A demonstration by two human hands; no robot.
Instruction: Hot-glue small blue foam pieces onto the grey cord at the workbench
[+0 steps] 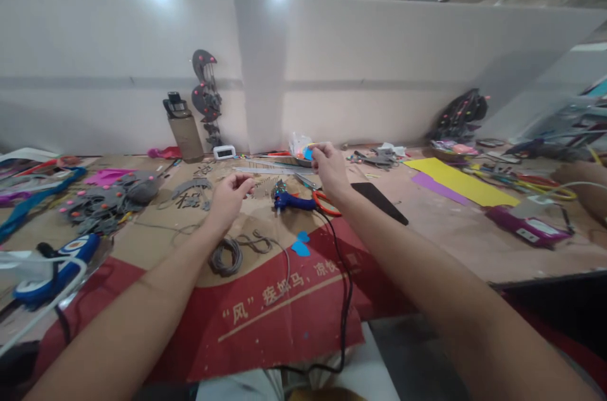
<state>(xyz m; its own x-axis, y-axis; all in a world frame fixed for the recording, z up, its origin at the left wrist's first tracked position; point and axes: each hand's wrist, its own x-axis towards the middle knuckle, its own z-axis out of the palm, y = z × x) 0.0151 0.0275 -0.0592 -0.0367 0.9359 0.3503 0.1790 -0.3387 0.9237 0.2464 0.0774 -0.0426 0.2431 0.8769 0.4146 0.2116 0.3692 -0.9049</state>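
My right hand point(329, 167) is raised over the middle of the table, its fingers pinching a small blue piece point(308, 153). To the left, my left hand point(232, 195) has thumb and fingertips pressed together; what lies between them, if anything, is too small to make out. Between the hands rests a blue glue gun point(296, 200) with a black cord. Orange-handled scissors point(326, 203) lie beside it, partly hidden by my right arm. Closer to me are blue cut-out pieces point(301, 245) and a coil of grey cord point(226, 257).
Grey shapes with pink dots point(114, 198) lie left, near a blue power strip point(71, 268). A bottle point(184, 132) stands by the wall. At right are a yellow sheet point(465, 183), a purple power strip point(526, 227) and another person's hand point(581, 183). Red-printed cardboard point(265, 338) covers the front.
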